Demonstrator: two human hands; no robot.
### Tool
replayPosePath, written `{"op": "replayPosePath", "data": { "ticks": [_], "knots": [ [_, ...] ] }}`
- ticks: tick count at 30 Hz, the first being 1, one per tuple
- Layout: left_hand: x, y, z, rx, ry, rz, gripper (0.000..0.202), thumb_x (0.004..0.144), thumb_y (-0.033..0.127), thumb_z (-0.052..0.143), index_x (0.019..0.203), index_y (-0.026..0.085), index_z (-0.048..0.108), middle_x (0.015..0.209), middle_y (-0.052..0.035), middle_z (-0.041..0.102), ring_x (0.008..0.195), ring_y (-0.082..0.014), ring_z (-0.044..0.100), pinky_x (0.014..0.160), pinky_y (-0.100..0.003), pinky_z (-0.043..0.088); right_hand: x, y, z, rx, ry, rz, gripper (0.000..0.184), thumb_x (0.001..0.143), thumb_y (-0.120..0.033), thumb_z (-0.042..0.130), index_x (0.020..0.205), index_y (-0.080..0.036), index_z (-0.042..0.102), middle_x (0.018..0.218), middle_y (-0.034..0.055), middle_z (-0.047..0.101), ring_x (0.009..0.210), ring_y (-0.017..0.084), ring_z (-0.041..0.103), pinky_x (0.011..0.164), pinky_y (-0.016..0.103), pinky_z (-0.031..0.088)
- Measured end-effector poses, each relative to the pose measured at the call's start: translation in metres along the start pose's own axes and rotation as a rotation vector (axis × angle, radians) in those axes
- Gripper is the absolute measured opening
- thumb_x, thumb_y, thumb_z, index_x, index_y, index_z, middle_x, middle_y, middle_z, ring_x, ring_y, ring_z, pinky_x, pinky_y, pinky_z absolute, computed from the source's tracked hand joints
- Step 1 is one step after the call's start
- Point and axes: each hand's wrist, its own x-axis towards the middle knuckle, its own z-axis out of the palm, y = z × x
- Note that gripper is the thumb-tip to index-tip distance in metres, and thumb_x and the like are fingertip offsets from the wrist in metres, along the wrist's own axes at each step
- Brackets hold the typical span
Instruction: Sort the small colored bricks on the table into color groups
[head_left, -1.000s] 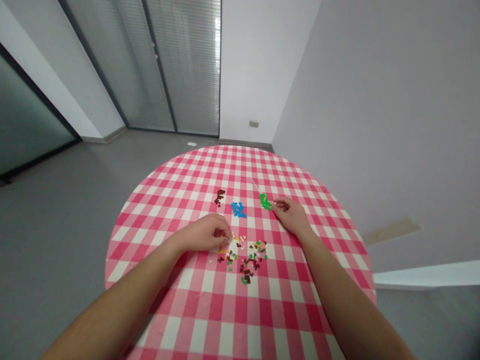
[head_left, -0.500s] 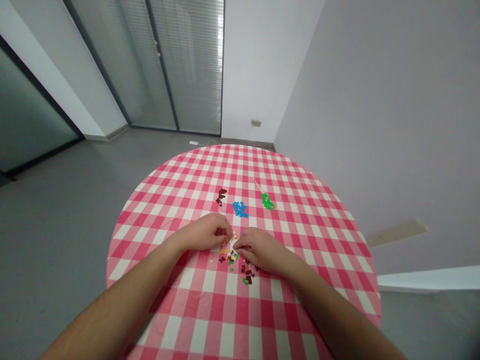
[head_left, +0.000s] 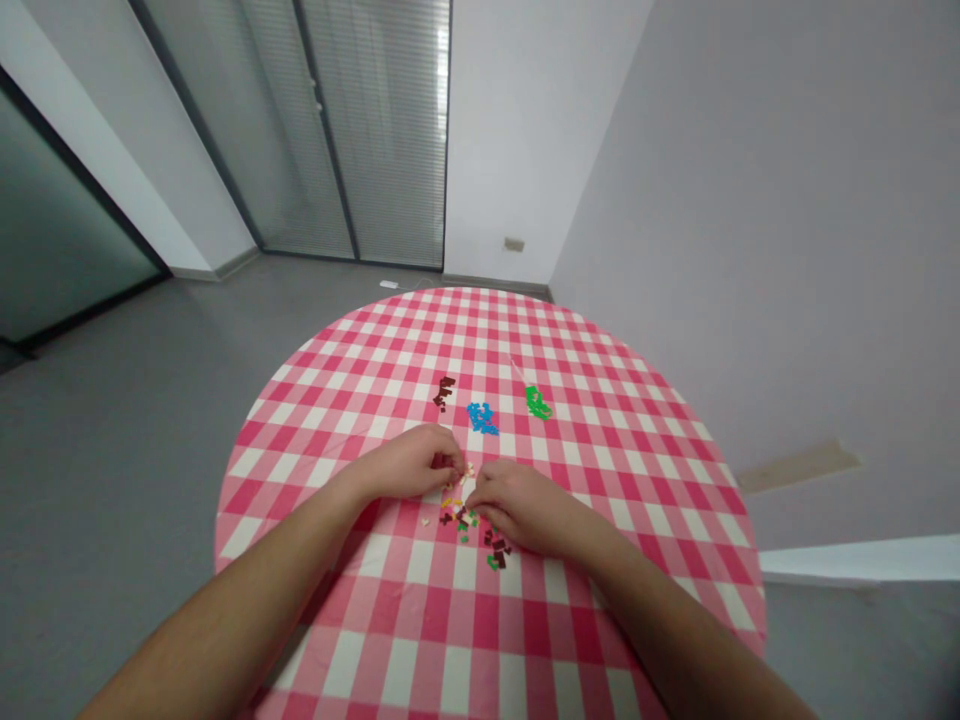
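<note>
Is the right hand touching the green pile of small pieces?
No, the right hand is down among the mixed pieces, apart from the green pile.

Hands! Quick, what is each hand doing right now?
Left hand: curled, fingertips at the small plastic bricks; cannot tell if it holds one.
Right hand: curled beside those bricks; cannot tell if it holds one.

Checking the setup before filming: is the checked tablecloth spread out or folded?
Spread: the pink gingham tablecloth lies flat in a full circle, with no folds showing.
</note>
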Motion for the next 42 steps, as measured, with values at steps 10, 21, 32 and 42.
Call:
{"op": "replayPosePath", "data": {
  "ticks": [10, 21, 32, 42],
  "knots": [
    [-0.001, 0.000, 0.000, -0.005, 0.004, -0.020, 0.018, 0.078, 0.006, 0.055, 0.079, 0.017, 0.070, 0.081, -0.0028, 0.069, 0.078, -0.0151, 0.062, 0.075, -0.027, 0.047, 0.000, -0.003, 0.001, 0.031, -0.006, -0.003, 0.020, 0.091, -0.011, 0.055, 0.083, -0.016, 0.072, 0.089, 0.0070, 0.066, 0.082, 0.017, 0.059, 0.074, 0.028, 0.043],
    [-0.002, 0.002, -0.002, -0.031, -0.027, -0.054, 0.017, 0.083, 0.012, 0.054, 0.080, 0.018, 0.069, 0.086, -0.0046, 0.070, 0.080, -0.0163, 0.063, 0.076, -0.030, 0.049, -0.041, 0.109, -0.028, -0.037, 0.541, 0.802, 0.022, 0.087, -0.024, 0.058, 0.096, -0.018, 0.077, 0.100, 0.0089, 0.074, 0.093, 0.025, 0.067, 0.080, 0.034, 0.048],
    [-0.001, 0.001, 0.000, -0.012, -0.018, -0.035, 0.017, 0.083, 0.011, 0.054, 0.081, 0.017, 0.069, 0.086, -0.0048, 0.070, 0.081, -0.0164, 0.063, 0.077, -0.030, 0.048, -0.040, 0.121, -0.018, -0.020, 0.511, 0.826, 0.028, 0.086, -0.022, 0.054, 0.100, -0.019, 0.078, 0.104, 0.0083, 0.076, 0.095, 0.025, 0.069, 0.081, 0.032, 0.049],
    [-0.001, 0.003, -0.002, -0.009, -0.025, -0.046, 0.017, 0.084, 0.012, 0.053, 0.080, 0.018, 0.069, 0.087, -0.0047, 0.071, 0.081, -0.0166, 0.063, 0.077, -0.030, 0.048, -0.039, 0.120, -0.018, 0.033, 0.563, 0.816, 0.020, 0.084, -0.027, 0.060, 0.088, -0.021, 0.078, 0.092, 0.0068, 0.077, 0.085, 0.024, 0.070, 0.073, 0.031, 0.049]
  ]
}}
